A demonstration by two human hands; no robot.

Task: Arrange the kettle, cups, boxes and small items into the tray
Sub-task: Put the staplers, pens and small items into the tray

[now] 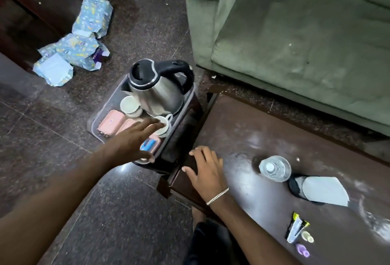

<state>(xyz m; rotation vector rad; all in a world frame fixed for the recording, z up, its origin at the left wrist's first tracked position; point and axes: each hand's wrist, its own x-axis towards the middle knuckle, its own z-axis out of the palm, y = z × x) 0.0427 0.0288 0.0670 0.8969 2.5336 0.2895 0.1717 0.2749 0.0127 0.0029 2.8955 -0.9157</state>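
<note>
A dark tray (92, 124) rests on a small dark stand beside the coffee table. On it stand a steel kettle (157, 92) with a black lid and handle, a white cup (130, 105) left of the kettle, and a second white cup (164, 126) in front of it. Pink boxes (110, 122) lie at the tray's near left, and a pink box with a blue label (150, 144) lies near its front. My left hand (135, 138) hovers over the boxes, fingers spread, fingertips close to the second cup. My right hand (205, 168) lies flat on the table's corner.
The dark coffee table (242, 138) carries a clear bottle (275, 168), a black and grey cloth piece (320, 189), a sachet (295, 230) and small items (306, 243). A green sofa (295, 32) stands behind. Patterned packages (80, 40) lie on the floor at left.
</note>
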